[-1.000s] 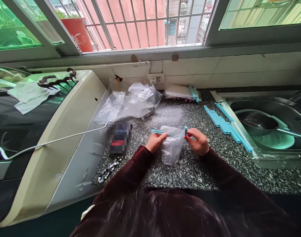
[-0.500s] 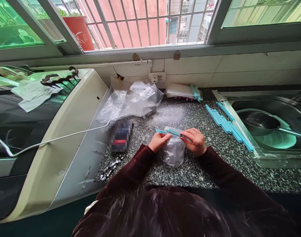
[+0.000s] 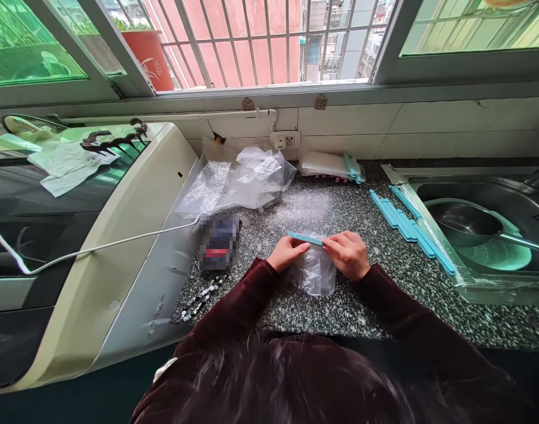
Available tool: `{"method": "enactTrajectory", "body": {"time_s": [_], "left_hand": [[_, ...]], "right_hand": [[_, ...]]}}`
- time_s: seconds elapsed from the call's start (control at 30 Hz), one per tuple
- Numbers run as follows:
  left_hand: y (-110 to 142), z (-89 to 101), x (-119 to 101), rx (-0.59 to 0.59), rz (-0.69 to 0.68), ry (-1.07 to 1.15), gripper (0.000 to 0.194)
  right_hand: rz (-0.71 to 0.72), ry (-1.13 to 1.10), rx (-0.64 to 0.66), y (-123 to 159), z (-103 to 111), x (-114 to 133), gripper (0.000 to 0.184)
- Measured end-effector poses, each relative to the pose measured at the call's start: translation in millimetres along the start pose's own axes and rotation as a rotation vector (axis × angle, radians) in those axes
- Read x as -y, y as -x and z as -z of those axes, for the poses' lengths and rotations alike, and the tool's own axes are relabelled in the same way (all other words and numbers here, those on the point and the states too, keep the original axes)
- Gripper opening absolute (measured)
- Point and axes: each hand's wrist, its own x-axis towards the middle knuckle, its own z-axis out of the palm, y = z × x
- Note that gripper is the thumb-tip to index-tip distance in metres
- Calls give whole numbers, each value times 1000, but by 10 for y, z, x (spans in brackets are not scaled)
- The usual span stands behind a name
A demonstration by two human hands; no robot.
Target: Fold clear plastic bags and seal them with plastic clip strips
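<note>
A small clear plastic bag (image 3: 316,274) lies on the speckled granite counter (image 3: 349,306) between my hands. A teal sealing clip (image 3: 305,238) runs across the bag's top edge. My left hand (image 3: 287,253) pinches the bag just under the clip at its left end. My right hand (image 3: 347,254) is closed over the clip's right end and the top of the bag. Both sleeves are dark red.
Several loose teal clips (image 3: 406,227) lie to the right beside a sink (image 3: 508,194) holding a steel bowl (image 3: 466,221) in a green colander. Crumpled clear bags (image 3: 242,182) and a stack of clipped bags (image 3: 331,166) sit by the wall. A blurred dark packet (image 3: 219,241) and an appliance (image 3: 119,235) stand left.
My right hand has slid left along the clip and pressed it down flat on the bag's top. Less of the clip shows now. The bag has moved slightly nearer to me.
</note>
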Motion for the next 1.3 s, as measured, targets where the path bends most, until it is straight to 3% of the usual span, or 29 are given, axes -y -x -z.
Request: {"method": "enactTrajectory", "body": {"time_s": [0.2,0.33,0.43,0.5,0.6,0.67,0.87,1.07,1.3], "left_hand": [[-9,32,-27,-197,-42,-68,34],[-23,60,-25,-220,-64,-85,36],[-18,61,-50,-197,-80,-69,36],[-12,61,-72,-191,-81,-63,36],[-6,66,-93,-191,-98,-71,34],[-7,72,-93,-189,-108,-83,34],[-21,95,-85,-192,-134,-147,35],[-53,167,-95,-201,-243,-290,32],[-73,223,-62,-193,-258,-387,25]], "right_hand": [[24,112,-2,-4,12,25,15],[-10,96,-33,-11,8,14,16],[-203,-103,-83,-9,-3,-75,29],[-370,-298,-48,-9,-7,-157,37],[-551,-552,144,-24,3,-240,40],[-598,-666,256,-42,22,-243,38],[-640,-717,276,-85,73,-135,28],[-644,-736,261,-86,74,-112,26],[-638,-738,246,-65,36,-127,26]]}}
